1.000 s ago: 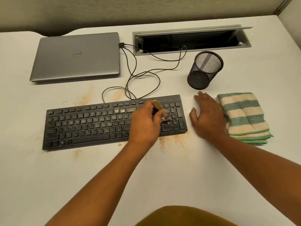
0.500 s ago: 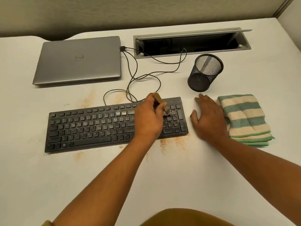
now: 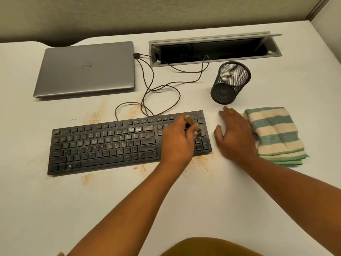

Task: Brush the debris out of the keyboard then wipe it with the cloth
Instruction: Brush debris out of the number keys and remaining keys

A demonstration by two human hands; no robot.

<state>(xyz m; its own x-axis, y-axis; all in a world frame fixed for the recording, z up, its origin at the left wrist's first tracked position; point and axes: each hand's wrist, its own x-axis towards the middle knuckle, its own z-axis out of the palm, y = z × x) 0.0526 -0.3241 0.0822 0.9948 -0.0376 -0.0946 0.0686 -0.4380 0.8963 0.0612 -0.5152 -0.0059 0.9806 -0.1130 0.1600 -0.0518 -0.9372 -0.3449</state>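
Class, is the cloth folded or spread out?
Folded: the cloth shows stacked green edges along its near side.

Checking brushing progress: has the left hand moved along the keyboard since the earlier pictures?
Yes. The left hand, gripping the brush, has shifted right, toward the number-pad end of the keyboard.

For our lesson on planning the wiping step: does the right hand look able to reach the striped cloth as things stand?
Probably yes: the right hand lies flat on the desk beside the cloth, holding nothing, nothing between them.
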